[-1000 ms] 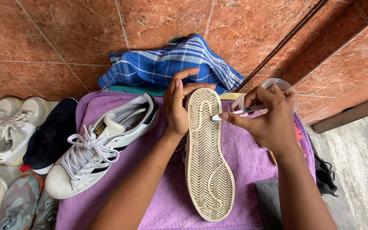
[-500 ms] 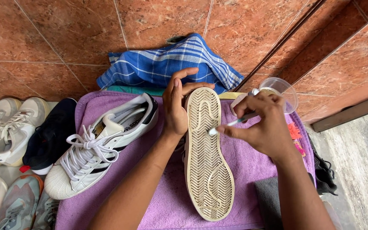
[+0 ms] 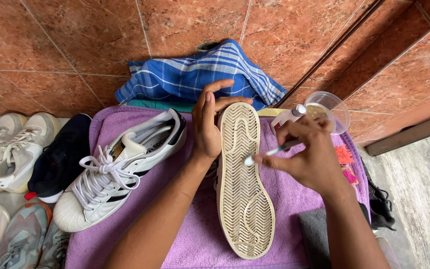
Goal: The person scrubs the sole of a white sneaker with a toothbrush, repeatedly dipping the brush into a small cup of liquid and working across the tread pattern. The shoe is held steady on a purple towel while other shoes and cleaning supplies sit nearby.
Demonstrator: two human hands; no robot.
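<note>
An upturned sneaker (image 3: 244, 184) lies sole-up on a purple towel (image 3: 190, 234), its cream ridged sole facing me. My left hand (image 3: 210, 124) grips the shoe's toe end from the left side. My right hand (image 3: 307, 154) pinches a small toothbrush (image 3: 269, 153), whose white head rests on the middle of the sole. The matching white sneaker (image 3: 118, 167) with black stripes and loose laces sits upright on the towel to the left.
A blue checked cloth (image 3: 195, 74) lies against the reddish tiled wall. A clear plastic cup (image 3: 329, 109) and a small white bottle (image 3: 287, 118) stand behind my right hand. Several other shoes (image 3: 11, 149) crowd the left edge. A dark item (image 3: 379, 204) lies right.
My right hand has slid the toothbrush down the sole from near the toe toward its middle. The left hand keeps its hold on the shoe.
</note>
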